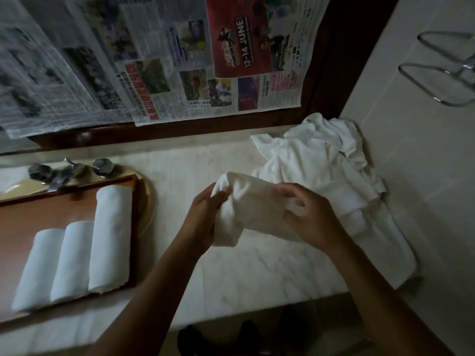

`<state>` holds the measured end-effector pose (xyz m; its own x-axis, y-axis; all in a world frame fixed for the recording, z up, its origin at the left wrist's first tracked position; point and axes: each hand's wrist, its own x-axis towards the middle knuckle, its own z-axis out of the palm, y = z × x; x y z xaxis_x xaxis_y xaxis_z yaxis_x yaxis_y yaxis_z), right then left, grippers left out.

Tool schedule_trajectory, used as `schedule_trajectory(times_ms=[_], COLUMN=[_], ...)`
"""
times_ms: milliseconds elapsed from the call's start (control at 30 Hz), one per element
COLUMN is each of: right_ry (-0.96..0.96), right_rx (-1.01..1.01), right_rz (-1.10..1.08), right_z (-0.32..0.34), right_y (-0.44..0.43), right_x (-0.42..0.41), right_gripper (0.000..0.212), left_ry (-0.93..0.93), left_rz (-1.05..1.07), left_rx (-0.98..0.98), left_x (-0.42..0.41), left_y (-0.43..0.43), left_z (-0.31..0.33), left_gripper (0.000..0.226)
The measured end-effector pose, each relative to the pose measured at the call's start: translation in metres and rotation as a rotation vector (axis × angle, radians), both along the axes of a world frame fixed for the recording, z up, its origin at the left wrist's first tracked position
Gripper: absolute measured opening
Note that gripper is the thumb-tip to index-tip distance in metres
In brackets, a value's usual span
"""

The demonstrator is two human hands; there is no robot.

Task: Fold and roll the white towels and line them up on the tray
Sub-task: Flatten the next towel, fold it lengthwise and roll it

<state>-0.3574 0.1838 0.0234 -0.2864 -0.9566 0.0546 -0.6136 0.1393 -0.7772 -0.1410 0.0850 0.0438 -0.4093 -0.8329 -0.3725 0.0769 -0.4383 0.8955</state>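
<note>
Both hands are closed on one white towel [253, 204], held just above the marble surface [244, 268], centre of view. The left grip [205, 214] has its fingers curled round the towel's left end, and a loose tail hangs below it. The right grip [308, 217] pinches the right end with fingers and thumb. The bundle looks partly rolled and not yet tight. Its long axis runs roughly left to right between the grips, far-left end slightly higher. The wooden tray [38, 209] lies to the left and a little nearer, with the left grip closer to it. The three rolled towels [73, 258] on it sit side by side with their long axes near to far, the rightmost close to the tray's right rim. Judgement: once the roll is finished it needs about a quarter turn to match the row. Bare wood shows only beyond the two shorter rolls, and any room left of the row is cut off by the frame edge. The unfolded towel pile [321, 160] sits far right, behind the right grip.
</note>
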Motion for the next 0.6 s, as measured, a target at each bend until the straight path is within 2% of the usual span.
schedule_trajectory(times_ms=[67, 100, 133, 167, 200, 233, 300, 367, 433, 533, 600], right_ry=[0.351, 0.502, 0.606, 0.655, 0.672, 0.647, 0.431, 0.105, -0.094, -0.190, -0.202], right_rx=[0.268, 0.410, 0.491, 0.515, 0.503, 0.476, 0.393, 0.356, 0.310, 0.255, 0.289], right_rz=[-0.001, 0.005, 0.015, 0.025, 0.033, 0.028, -0.028, -0.122, -0.167, -0.102, -0.026], right_z=[-0.032, -0.053, -0.073, -0.088, -0.096, -0.101, -0.101, -0.093, -0.082, -0.059, -0.039], right_y=[-0.005, -0.007, -0.008, -0.010, -0.010, -0.009, -0.004, 0.004, 0.013, 0.028, 0.038], right_x=[-0.021, -0.030, -0.035, -0.038, -0.036, -0.033, -0.020, -0.002, 0.018, 0.056, 0.086], right_gripper=[0.100, 0.112, 0.109, 0.088, 0.059, 0.034, 0.015, 0.010, 0.007, 0.016, 0.017], left_ry=[0.017, 0.029, 0.034, 0.038, 0.031, 0.019, -0.043, -0.100, -0.207, -0.472, -0.773], left_rz=[-0.016, -0.032, -0.045, -0.062, -0.078, -0.092, -0.072, -0.032, -0.061, -0.293, -0.502], left_rx=[-0.019, -0.022, -0.026, -0.028, -0.041, -0.065, -0.129, -0.172, -0.207, -0.180, -0.283], left_x=[0.014, 0.020, 0.026, 0.032, 0.039, 0.046, 0.061, 0.083, 0.111, 0.156, 0.183], left_y=[0.008, 0.012, 0.015, 0.019, 0.022, 0.024, 0.025, 0.025, 0.027, 0.031, 0.037], left_z=[0.007, 0.010, 0.011, 0.014, 0.015, 0.016, 0.014, 0.008, -0.003, -0.029, -0.050], left_gripper=[0.028, 0.030, 0.031, 0.033, 0.034, 0.034, 0.031, 0.024, 0.021, 0.028, 0.027])
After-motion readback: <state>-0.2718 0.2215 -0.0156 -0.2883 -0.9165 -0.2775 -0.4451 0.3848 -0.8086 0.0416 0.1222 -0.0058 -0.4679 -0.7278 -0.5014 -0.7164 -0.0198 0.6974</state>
